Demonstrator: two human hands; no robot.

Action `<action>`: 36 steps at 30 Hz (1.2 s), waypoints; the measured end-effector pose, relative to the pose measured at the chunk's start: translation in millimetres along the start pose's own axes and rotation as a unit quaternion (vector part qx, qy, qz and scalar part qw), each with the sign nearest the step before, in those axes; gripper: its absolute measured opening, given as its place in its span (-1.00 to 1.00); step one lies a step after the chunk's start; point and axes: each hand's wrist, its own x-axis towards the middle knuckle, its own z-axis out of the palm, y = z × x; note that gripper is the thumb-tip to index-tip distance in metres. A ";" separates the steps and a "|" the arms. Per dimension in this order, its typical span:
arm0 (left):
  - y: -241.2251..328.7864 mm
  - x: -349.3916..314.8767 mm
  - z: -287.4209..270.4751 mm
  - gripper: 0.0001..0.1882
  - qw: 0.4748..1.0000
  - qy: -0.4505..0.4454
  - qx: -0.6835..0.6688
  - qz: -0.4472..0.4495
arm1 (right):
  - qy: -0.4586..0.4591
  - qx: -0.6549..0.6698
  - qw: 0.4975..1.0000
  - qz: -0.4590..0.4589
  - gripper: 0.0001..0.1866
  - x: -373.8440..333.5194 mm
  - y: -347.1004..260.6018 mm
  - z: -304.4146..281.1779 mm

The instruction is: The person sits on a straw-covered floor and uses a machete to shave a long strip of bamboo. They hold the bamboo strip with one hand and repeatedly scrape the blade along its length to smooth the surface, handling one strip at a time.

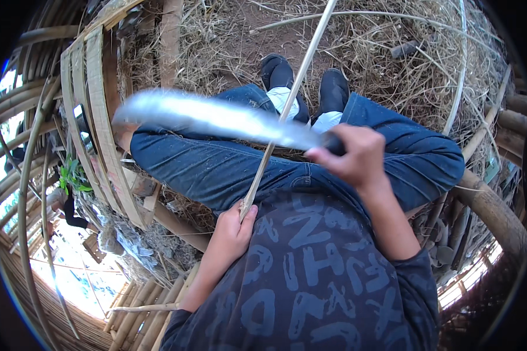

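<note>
A machete with a broad, curved blade (216, 120) is held by its dark handle in my right hand (360, 155), fingers wrapped round it. The blade points left above my thighs, smeared by motion. My left hand (233, 234), close to my belly, grips the near end of a long, thin bamboo strip (313, 50). From there the strip slants up and away to the right, past the far edge of view. The blade crosses the strip near its handle end; I cannot tell whether they touch.
Dry grass and shavings (216, 35) litter the ground around my shoes (334, 93). Wooden slats (102, 117) stand at my left, with bamboo poles (32, 158) beyond. A thick bamboo pole (495, 210) lies at my right. More long strips (457, 76) lie at the far right.
</note>
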 end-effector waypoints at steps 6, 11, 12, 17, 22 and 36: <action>-2.4 2.2 1.2 -0.73 1.000 0.017 0.015 0.006 | -0.064 -0.003 0.992 -0.105 -0.35 7.2 -22.6 27.7; -4.1 0.6 3.8 -0.76 0.999 0.030 0.001 0.013 | -0.032 -0.044 0.997 -0.061 -0.38 30.2 0.6 15.9; -1.7 2.0 3.4 -0.76 1.000 0.028 0.005 0.012 | -0.017 -0.048 0.997 -0.065 -0.37 31.8 8.7 17.4; -8.5 3.1 3.1 -0.76 0.999 0.033 -0.006 0.017 | -0.001 -0.080 0.992 -0.098 -0.35 38.6 11.1 19.3; -9.3 2.6 3.3 -0.75 0.999 0.029 -0.020 0.026 | 0.008 -0.091 0.991 -0.100 -0.36 42.6 19.0 19.1; -12.6 0.9 1.0 -0.74 0.999 0.016 -0.028 0.001 | 0.018 -0.168 0.986 -0.002 -0.37 69.0 62.1 -1.1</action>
